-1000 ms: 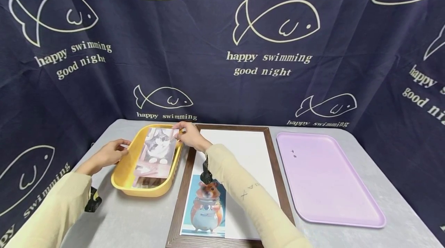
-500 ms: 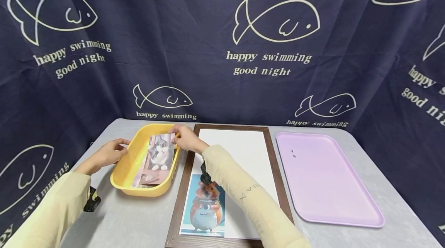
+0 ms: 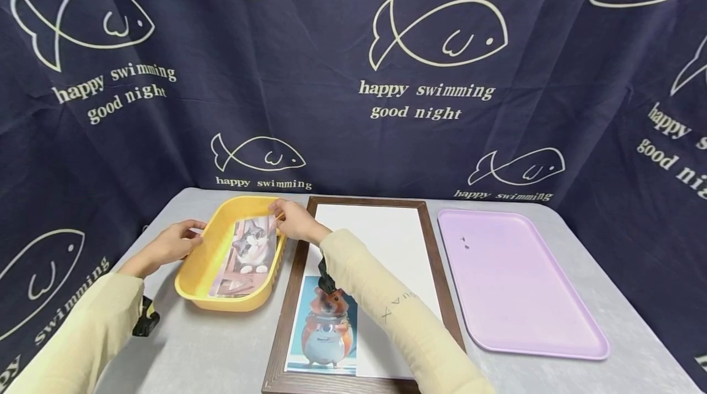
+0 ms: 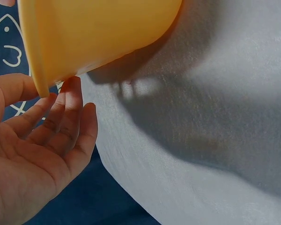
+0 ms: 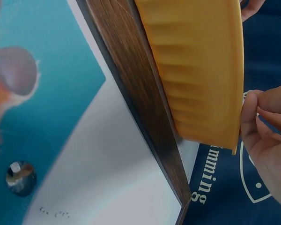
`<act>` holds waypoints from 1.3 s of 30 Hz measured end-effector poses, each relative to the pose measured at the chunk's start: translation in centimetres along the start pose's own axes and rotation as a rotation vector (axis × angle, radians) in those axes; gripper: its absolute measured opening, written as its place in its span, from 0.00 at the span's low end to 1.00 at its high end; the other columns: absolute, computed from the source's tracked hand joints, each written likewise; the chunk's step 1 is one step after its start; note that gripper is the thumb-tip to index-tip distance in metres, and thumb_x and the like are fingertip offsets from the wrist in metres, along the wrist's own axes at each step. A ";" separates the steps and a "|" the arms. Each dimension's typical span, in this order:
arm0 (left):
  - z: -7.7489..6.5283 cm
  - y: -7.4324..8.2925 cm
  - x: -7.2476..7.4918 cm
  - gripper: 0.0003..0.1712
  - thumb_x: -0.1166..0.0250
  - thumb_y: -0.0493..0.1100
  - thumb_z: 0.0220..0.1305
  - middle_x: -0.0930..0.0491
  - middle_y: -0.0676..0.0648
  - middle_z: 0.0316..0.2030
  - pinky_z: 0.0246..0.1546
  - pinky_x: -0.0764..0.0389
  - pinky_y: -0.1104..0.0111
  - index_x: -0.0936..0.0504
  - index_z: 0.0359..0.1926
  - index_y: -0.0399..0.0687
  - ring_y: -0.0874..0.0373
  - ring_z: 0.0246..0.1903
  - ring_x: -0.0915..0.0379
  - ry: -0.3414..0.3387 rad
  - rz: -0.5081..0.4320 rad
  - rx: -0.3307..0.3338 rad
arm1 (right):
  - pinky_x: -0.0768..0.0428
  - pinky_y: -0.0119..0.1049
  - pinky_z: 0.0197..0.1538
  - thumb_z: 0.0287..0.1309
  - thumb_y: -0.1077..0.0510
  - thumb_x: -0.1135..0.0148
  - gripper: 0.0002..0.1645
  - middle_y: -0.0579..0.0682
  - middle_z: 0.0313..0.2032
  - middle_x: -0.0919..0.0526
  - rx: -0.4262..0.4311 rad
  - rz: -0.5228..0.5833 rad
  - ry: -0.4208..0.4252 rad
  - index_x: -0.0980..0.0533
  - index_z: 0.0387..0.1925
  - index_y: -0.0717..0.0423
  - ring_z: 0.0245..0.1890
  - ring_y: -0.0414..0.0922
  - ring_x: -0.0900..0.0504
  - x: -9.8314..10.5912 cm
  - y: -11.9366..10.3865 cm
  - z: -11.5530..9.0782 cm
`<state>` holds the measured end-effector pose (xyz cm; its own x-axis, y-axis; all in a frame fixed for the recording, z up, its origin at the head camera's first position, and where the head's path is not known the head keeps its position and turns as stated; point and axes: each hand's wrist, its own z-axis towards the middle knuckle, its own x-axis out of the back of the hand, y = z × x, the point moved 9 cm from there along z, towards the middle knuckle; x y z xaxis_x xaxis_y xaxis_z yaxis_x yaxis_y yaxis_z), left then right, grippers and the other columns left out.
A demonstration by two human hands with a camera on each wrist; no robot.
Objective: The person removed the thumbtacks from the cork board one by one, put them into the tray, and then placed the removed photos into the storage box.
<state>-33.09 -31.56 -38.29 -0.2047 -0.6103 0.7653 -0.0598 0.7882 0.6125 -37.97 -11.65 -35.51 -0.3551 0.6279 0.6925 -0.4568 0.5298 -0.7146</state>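
My left hand (image 3: 172, 243) holds the left rim of a yellow plastic basket (image 3: 193, 280). In the left wrist view, the thumb goes over the rim and the fingertips meet the outside wall. A picture of a grey-and-white cat (image 3: 253, 250) lies low inside the basket, over another sheet whose edge barely shows. My right hand (image 3: 295, 220) reaches over the basket's right rim and pinches the cat picture's upper right corner. In the right wrist view, the right thumb and forefinger come together at the rim, and the basket wall hides the picture.
Right of the basket, a brown wooden frame (image 3: 436, 259) surrounds a white board (image 3: 375, 228). A hamster picture (image 3: 326, 336) lies in its lower left corner, below my right forearm. A lilac tray (image 3: 530, 283) is at the right of the grey table (image 3: 182, 351). A dark fish-print curtain (image 3: 342, 154) hangs behind.
The cat picture has sunk from above the basket to lie down inside it. My right hand has moved slightly left and down with it. My left hand has stayed at the rim.
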 end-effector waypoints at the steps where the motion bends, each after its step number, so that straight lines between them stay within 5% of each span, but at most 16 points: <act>1: 0.0 0.0 0.0 0.25 0.51 0.39 0.63 0.30 0.26 0.47 0.36 0.21 0.61 0.38 0.58 0.28 0.47 0.41 0.26 -0.001 0.004 0.004 | 0.26 0.24 0.42 0.55 0.71 0.49 0.21 0.56 0.48 0.23 -0.001 0.002 -0.001 0.30 0.53 0.63 0.47 0.46 0.24 0.0 0.0 0.0; 13: -0.1 0.3 0.3 0.25 0.50 0.38 0.61 0.28 0.26 0.45 0.34 0.21 0.63 0.37 0.56 0.27 0.49 0.38 0.25 0.015 -0.002 -0.051 | 0.25 0.29 0.50 0.55 0.69 0.45 0.22 0.60 0.51 0.25 0.025 0.028 -0.005 0.32 0.54 0.66 0.51 0.50 0.24 0.1 -0.5 -0.5; 39: -0.2 0.5 0.3 0.24 0.50 0.40 0.61 0.29 0.25 0.47 0.34 0.21 0.63 0.35 0.55 0.29 0.43 0.42 0.27 0.045 0.060 -0.008 | 0.26 0.27 0.46 0.55 0.68 0.46 0.19 0.59 0.47 0.23 0.153 0.052 -0.050 0.30 0.50 0.66 0.47 0.50 0.23 1.9 -1.4 -2.6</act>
<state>-32.98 -31.38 -37.70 -0.1631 -0.5651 0.8088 -0.0408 0.8229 0.5667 -35.84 -9.72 -33.45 -0.4202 0.6207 0.6620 -0.5541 0.4022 -0.7288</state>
